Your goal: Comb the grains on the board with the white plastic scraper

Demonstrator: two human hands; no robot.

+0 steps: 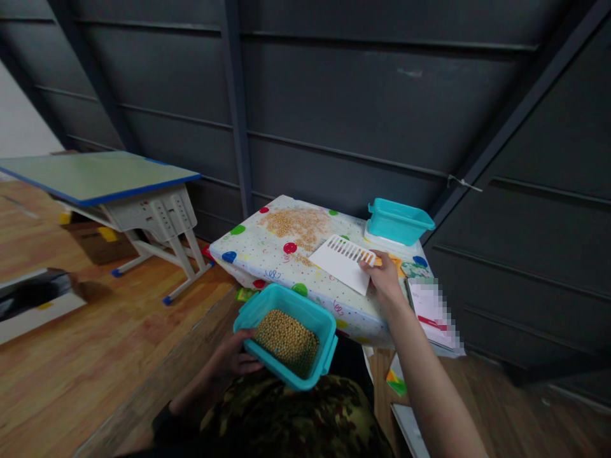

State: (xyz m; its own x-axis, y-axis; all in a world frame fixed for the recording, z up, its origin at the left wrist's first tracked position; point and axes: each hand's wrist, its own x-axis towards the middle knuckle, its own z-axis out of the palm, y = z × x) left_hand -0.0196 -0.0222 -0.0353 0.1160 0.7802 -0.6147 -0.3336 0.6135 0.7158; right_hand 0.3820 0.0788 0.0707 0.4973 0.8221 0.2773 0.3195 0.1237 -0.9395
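My left hand (236, 354) grips the near left side of a turquoise plastic basin (327, 324), which is held at the table's front edge. Inside it lie pale yellow beans (286, 340) that look like soybeans. My right hand (386, 275) is closed on the right end of a white sheet (338, 267) with a row of slots along its far edge. That sheet is over the tablecloth, near a scatter of loose beans (296, 224). How firmly my right fingers hold it underneath is hidden.
A second turquoise basin (401, 222) stands on a white base at the table's back right. Papers (429, 312) lie at the right edge of the dotted tablecloth (248, 251). A green-topped desk (95, 175) is to the left, a dark panelled wall (334, 95) behind.
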